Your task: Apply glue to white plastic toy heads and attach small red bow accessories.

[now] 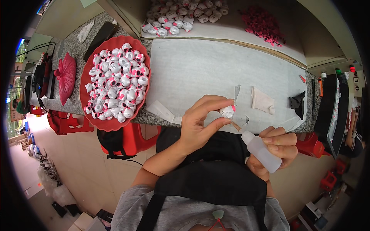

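Observation:
Between the thumb and fingers of my left hand (200,123) is a small white figurine head (227,111) with pink parts. My right hand (279,148) grips a translucent white squeeze bottle (261,151), tilted so its thin brownish tip (236,126) points up and left at the underside of the figurine head. Whether the tip touches it, I cannot tell. Both hands are held above the table's near edge. To the left, a red scalloped bowl (85,82) holds many similar white and pink heads (115,82).
White paper (192,73) covers the worktop. A folded cloth (263,101) and a black scrap (297,103) lie on its right side. On the shelf behind are white pieces (173,23) and a pink pile (262,25). A red plastic bag (66,79) sits far left; red stools (135,138) stand below.

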Motion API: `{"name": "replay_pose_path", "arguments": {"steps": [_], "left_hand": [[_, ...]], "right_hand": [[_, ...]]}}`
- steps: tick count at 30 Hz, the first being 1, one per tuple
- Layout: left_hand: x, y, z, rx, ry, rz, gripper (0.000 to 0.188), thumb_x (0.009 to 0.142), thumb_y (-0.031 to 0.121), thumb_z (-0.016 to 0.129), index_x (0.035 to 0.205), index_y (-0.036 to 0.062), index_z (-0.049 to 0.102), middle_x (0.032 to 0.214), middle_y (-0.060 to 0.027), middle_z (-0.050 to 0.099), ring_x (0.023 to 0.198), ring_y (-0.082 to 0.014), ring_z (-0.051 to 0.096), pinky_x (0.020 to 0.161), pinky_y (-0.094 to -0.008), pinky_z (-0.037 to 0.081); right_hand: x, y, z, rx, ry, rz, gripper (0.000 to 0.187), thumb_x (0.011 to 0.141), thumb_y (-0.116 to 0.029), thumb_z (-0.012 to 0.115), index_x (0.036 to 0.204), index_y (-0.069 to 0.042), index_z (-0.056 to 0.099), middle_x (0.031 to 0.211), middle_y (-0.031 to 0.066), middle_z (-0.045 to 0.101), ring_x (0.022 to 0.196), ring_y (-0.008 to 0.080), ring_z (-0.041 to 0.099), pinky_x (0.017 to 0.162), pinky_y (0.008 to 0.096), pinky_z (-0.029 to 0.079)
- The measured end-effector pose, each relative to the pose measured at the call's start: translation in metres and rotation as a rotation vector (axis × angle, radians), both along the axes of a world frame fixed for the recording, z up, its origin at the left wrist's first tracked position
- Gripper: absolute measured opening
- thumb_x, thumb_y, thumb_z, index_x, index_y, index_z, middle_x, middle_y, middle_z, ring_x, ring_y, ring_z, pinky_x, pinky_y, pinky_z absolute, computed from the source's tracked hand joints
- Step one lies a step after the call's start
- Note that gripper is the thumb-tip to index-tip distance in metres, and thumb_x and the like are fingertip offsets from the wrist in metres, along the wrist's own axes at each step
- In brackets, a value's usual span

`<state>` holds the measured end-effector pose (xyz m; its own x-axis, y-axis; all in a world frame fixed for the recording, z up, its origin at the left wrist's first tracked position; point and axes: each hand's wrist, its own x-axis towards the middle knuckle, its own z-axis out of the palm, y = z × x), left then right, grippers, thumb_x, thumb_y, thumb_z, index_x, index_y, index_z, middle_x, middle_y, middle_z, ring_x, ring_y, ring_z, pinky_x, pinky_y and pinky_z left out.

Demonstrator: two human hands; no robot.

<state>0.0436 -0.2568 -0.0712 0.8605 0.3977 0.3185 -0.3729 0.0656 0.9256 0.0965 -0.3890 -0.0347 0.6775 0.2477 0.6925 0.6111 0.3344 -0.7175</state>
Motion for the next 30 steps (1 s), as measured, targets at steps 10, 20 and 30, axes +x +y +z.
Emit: {"name": "replay_pose_path", "arguments": {"steps": [10, 20, 30], "left_hand": [[0.004, 0.002, -0.001, -0.008, -0.004, 0.010, 0.032, 0.066, -0.008, 0.056, 0.097, -0.0036, 0.050, 0.098, -0.0153, 0.050, 0.095, -0.0216, 0.046, 0.081, -0.0307, 0.036], [-0.001, 0.017, 0.003, -0.218, -0.004, 0.144, 0.032, 0.069, -0.006, 0.055, 0.100, -0.0031, 0.048, 0.099, -0.0119, 0.049, 0.090, -0.0168, 0.048, 0.077, -0.0258, 0.039], [0.000, 0.014, 0.003, -0.164, 0.011, 0.175, 0.035, 0.069, -0.003, 0.056, 0.103, -0.0020, 0.046, 0.097, -0.0132, 0.052, 0.084, -0.0139, 0.051, 0.073, -0.0224, 0.040]], "right_hand": [[0.011, -0.001, 0.000, -0.052, 0.008, -0.018, 0.028, 0.064, -0.009, 0.064, 0.079, -0.005, 0.041, 0.075, 0.0068, 0.041, 0.054, 0.0127, 0.040, 0.047, 0.0214, 0.038], [0.120, 0.005, 0.000, -0.358, 0.521, 0.098, 0.021, 0.065, 0.003, 0.050, 0.083, -0.002, 0.040, 0.080, 0.0082, 0.045, 0.068, 0.0154, 0.051, 0.052, 0.0250, 0.044], [0.219, 0.060, -0.043, -1.104, -0.150, -0.521, 0.028, 0.066, -0.018, 0.060, 0.086, 0.000, 0.055, 0.079, 0.0212, 0.055, 0.078, 0.0353, 0.051, 0.068, 0.0387, 0.040]]}}
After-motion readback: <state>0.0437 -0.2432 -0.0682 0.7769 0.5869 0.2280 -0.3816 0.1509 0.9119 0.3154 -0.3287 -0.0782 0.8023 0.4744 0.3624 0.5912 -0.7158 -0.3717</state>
